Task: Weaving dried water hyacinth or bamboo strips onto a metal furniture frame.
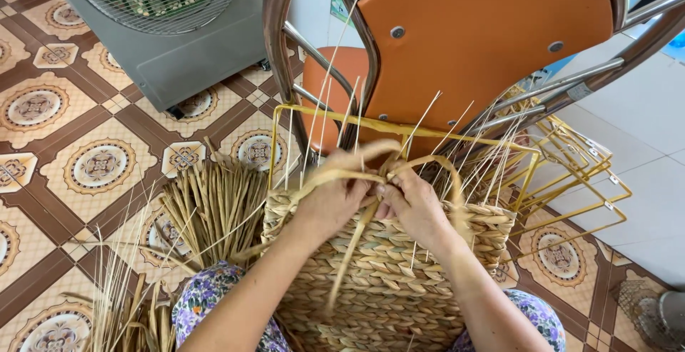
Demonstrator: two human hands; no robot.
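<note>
Both bare forearms reach forward and converge. The left hand [334, 202] and right hand [416, 205] meet knuckle to knuckle, fingers [382, 191] curled inward and pinched shut, wrists bent slightly downward, elbows spread apart.

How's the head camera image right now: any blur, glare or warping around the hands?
Head view: left hand and right hand sharp on the woven basket; even, soft daylight, faint shadows; mild glare on the chair frame; wide-angle bending towards the edges.

Fingertips hidden behind straw strands [357, 180] — basket [399, 280] bottom cut off.
</note>
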